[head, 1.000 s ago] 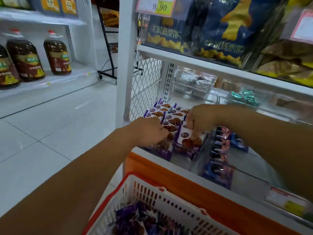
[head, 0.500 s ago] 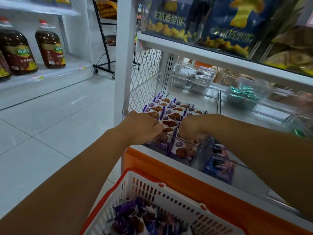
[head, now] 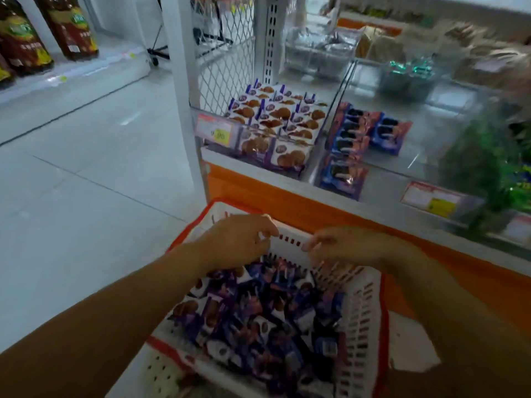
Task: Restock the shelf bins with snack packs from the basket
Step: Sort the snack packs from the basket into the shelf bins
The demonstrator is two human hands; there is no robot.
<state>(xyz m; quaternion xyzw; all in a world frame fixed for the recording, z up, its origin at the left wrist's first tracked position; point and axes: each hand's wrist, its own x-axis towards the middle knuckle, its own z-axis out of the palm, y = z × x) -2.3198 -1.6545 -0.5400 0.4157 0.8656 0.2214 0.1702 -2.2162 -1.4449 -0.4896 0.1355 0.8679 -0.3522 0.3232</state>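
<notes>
A white basket with a red rim (head: 365,305) sits below me, full of several purple and blue snack packs (head: 258,317). My left hand (head: 238,239) and my right hand (head: 342,245) hover over the basket's far end, fingers loosely curled, holding nothing. On the shelf above, a clear bin (head: 330,110) holds neat rows of white-and-purple cookie packs (head: 275,119). The bin to its right holds a few blue-and-red packs (head: 353,139).
An orange shelf base (head: 330,208) runs behind the basket. Price tags (head: 215,129) hang on the bin fronts. Green packs (head: 488,168) lie at the right. Oil bottles (head: 71,27) stand on a far left shelf across the tiled floor (head: 86,182).
Both hands have left the cookie bin and come down to the basket. My view has tilted down, showing the basket's contents.
</notes>
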